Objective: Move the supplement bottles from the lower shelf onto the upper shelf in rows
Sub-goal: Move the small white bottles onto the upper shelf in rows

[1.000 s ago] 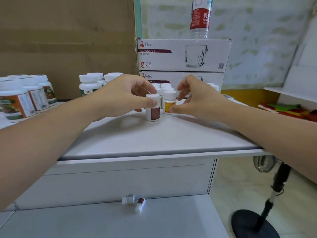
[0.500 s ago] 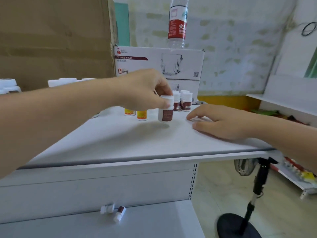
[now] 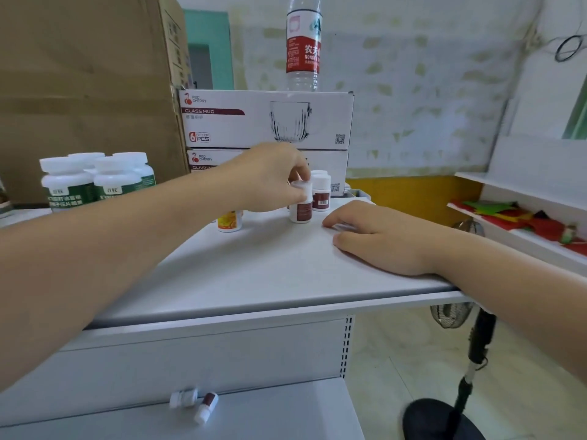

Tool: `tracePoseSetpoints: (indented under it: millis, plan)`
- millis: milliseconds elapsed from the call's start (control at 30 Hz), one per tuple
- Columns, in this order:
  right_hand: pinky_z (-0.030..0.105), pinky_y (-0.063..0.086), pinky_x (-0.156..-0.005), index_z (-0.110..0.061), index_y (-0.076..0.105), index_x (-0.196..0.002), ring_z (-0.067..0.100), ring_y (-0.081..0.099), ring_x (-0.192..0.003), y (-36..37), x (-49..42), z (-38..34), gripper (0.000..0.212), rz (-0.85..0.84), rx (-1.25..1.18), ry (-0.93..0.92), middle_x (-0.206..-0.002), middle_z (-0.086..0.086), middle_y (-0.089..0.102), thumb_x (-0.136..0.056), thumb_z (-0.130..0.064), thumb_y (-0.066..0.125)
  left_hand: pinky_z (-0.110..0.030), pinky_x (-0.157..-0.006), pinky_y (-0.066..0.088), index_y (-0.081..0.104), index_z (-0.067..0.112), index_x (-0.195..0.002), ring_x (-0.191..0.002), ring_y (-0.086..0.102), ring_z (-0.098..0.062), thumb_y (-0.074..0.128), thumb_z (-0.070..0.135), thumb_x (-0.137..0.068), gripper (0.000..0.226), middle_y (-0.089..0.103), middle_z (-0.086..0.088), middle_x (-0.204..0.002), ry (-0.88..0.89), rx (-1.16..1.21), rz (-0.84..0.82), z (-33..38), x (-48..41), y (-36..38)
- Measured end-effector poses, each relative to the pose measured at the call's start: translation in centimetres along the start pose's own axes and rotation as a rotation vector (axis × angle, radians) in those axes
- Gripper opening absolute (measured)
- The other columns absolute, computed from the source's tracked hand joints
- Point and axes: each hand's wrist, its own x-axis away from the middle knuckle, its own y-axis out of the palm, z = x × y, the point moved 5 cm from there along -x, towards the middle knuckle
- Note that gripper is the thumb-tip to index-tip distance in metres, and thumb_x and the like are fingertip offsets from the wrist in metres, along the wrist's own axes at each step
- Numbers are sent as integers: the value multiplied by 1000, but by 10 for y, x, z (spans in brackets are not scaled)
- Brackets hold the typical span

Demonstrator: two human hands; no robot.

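My left hand (image 3: 270, 179) pinches the white cap of a small brown-labelled supplement bottle (image 3: 300, 208) standing upright on the upper shelf (image 3: 270, 271). Right behind it stands another brown-labelled bottle (image 3: 320, 195). An orange-labelled bottle (image 3: 229, 221) stands to the left, partly hidden under my left wrist. My right hand (image 3: 378, 236) lies flat on the upper shelf to the right of these bottles, holding nothing. On the lower shelf (image 3: 279, 414) lie two small bottles on their sides, one white (image 3: 183, 397) and one brown-labelled (image 3: 206, 406).
Several larger green-labelled bottles (image 3: 95, 179) stand at the upper shelf's left. Two stacked glass-mug boxes (image 3: 266, 120) with a water bottle (image 3: 303, 42) on top close off the back. A big cardboard box (image 3: 85, 84) rises at the left. A fan stand (image 3: 444, 417) is on the floor at right.
My right hand let go of the orange-labelled bottle and came to rest flat on the shelf. My left hand carried the brown-labelled bottle rightward, next to the other brown-labelled ones.
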Motion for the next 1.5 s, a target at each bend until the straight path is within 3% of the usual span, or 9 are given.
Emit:
tracePoseSetpoints:
  millis: [67, 267, 500, 667, 767, 900, 1033, 1233, 1500]
  plan:
    - [31, 30, -109, -27, 48, -139, 13, 39, -131, 1, -1, 1, 40, -5, -8, 6, -144, -6, 47, -101, -33, 39, -19, -67, 42, 69, 23, -111, -89, 58, -12, 66, 24, -86, 25, 63, 11, -91, -23, 19, 18, -3, 0, 0]
    - [38, 31, -111, -30, 48, -137, 17, 39, -131, 2, -5, 5, 40, 9, -4, 11, -142, -3, 47, -99, -37, 39, -22, -78, 44, 70, 25, -111, -93, 60, -10, 66, 21, -87, 25, 67, 7, -100, -36, 34, 34, -3, 2, 0]
    - [40, 30, -112, -31, 48, -137, 16, 40, -131, 3, -6, 5, 40, -5, 20, 2, -142, -5, 47, -99, -41, 37, -24, -75, 42, 64, 20, -120, -92, 58, -12, 67, 30, -87, 35, 62, 7, -100, -19, -88, 59, -5, 9, -13]
    - [36, 35, -108, -29, 50, -135, 17, 46, -125, -3, 1, -5, 39, -51, 82, 9, -140, -5, 50, -100, -41, 37, -31, -87, 50, 61, 31, -120, -97, 61, -11, 61, 45, -88, 35, 64, 15, -105, -11, -226, -172, 3, 47, -39]
    - [38, 37, -108, -29, 49, -137, 19, 47, -127, -11, 8, -12, 42, -46, 180, 44, -143, -5, 49, -99, -45, 40, -27, -89, 47, 62, 36, -116, -100, 61, -4, 58, 49, -89, 30, 64, 22, -103, -9, -201, -291, -5, 85, -41]
    - [39, 39, -107, -31, 43, -141, 19, 47, -128, -22, 26, -37, 48, 10, 232, 67, -144, -5, 47, -96, -46, 49, -26, -91, 47, 61, 38, -116, -103, 59, -4, 53, 52, -91, 30, 63, 20, -109, -47, -182, -307, -25, 137, -54]
    - [37, 46, -94, -30, 53, -129, 15, 55, -107, -22, 52, -78, 38, 69, 199, 45, -123, -6, 57, -95, -46, 51, -23, -86, 47, 61, 38, -116, -100, 59, 0, 51, 54, -90, 32, 61, 24, -104, -87, -145, -285, -44, 191, -71]
    - [30, 44, -68, -30, 61, -93, 6, 55, -78, 12, 98, -155, 18, 146, 127, -22, -87, -10, 62, -91, -45, 52, -29, -81, 52, 67, 34, -105, -90, 62, -2, 55, 47, -89, 24, 66, 19, -95, -40, -79, -195, -64, 291, -87]
    - [35, 53, -78, -29, 61, -110, 8, 59, -84, 133, 114, -187, 26, -131, 79, 37, -99, -11, 63, -94, -46, 51, -31, -85, 51, 67, 26, -110, -89, 63, -9, 58, 43, -91, 28, 66, 13, -97, -122, 27, -361, -126, 373, -3]
